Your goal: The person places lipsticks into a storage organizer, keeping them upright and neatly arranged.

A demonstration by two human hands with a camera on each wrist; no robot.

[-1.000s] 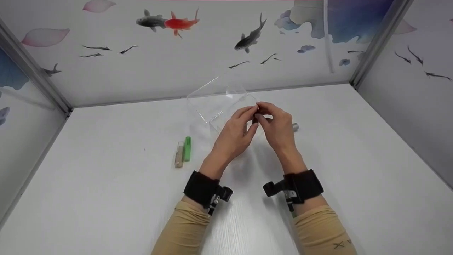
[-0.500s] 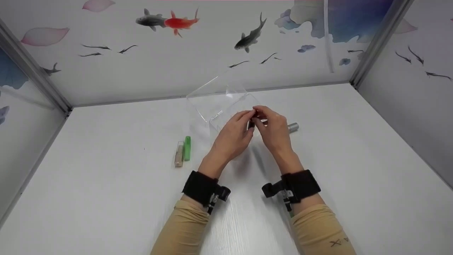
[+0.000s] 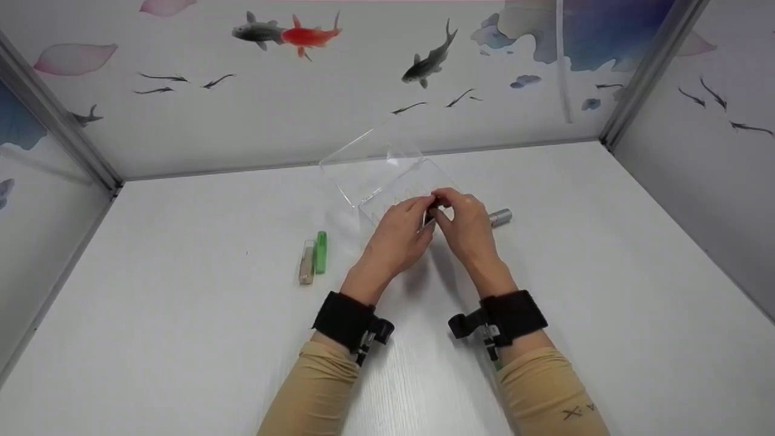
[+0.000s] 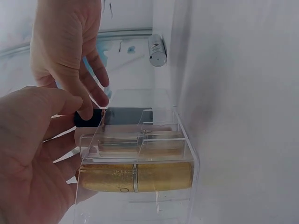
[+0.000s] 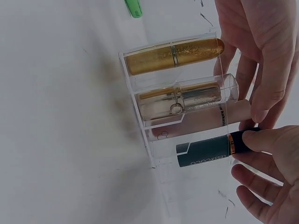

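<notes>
A clear plastic box (image 5: pixel 133 93) with dividers holds a gold lipstick tube (image 5: pixel 174 56), a clear-capped tube (image 5: pixel 203 95) and a pinkish tube (image 5: pixel 205 123), standing upright. My right hand (image 3: pixel 469 227) pinches the black cap of a dark green lipstick tube (image 5: pixel 203 151), whose lower part is inside an end compartment. My left hand (image 3: pixel 396 239) lies close against the box, its fingers stretched along the side near the tube tops and its fingertips close to the black cap. Whether those fingers touch the box is hard to tell. Both hands cover most of the box in the head view.
The box's transparent lid (image 3: pixel 348 156) stands raised behind it. To the right lies a silver tube (image 3: pixel 501 218). A green tube (image 3: pixel 321 253) and a clear-topped beige tube (image 3: pixel 307 261) lie on the white table to the left. Printed panels enclose the table.
Both hands have come slightly lower and toward me, and the right hand has shifted a little left with the dark green tube. More of the silver tube shows now.
</notes>
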